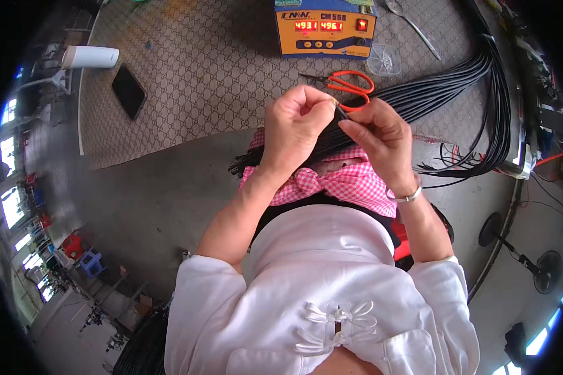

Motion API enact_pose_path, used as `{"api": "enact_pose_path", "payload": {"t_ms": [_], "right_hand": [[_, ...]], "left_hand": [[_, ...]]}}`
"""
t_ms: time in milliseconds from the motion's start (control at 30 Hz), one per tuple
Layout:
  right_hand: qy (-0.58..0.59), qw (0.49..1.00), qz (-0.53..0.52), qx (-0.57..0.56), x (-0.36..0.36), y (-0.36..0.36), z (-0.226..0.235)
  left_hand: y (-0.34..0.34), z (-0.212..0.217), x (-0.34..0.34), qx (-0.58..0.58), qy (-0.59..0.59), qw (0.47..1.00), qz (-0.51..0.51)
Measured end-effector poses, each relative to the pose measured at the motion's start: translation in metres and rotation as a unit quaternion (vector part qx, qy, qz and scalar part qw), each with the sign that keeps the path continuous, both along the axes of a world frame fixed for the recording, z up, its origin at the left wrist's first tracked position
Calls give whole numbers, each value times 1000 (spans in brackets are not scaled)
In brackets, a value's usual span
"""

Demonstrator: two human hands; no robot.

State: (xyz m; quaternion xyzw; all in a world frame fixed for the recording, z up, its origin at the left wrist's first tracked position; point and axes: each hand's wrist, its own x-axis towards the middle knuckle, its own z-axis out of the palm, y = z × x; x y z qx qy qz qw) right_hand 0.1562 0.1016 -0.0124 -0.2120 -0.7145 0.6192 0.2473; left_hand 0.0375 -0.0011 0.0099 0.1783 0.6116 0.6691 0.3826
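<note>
Both my hands meet over the table's near edge, at the end of a black cable. My left hand pinches at the cable's tip, where a small pale bit shows between the fingertips. Lower on the same cable, my right hand grips with thumb and fingers. Just beyond the hands lie scissors with orange-red handles, blades pointing left. A thick bundle of black cables runs from the right across the table and under my hands onto my lap, its cut ends to the left.
A yellow and blue device with red digits stands at the far edge, a clear plastic dish beside it. Tweezers lie farther right. On the left are a black phone and a white cup. A pink checked cloth covers my lap.
</note>
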Motion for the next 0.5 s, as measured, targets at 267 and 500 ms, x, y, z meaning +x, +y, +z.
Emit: {"api": "enact_pose_path", "payload": {"t_ms": [267,500], "right_hand": [[38,924,-21,-381,-4,-16,6],[51,908,-6,-416,-4,-15,4]], "left_hand": [[4,-12,23,115,-148,978,94],[2,-12,25,128,-133,979,89]]}}
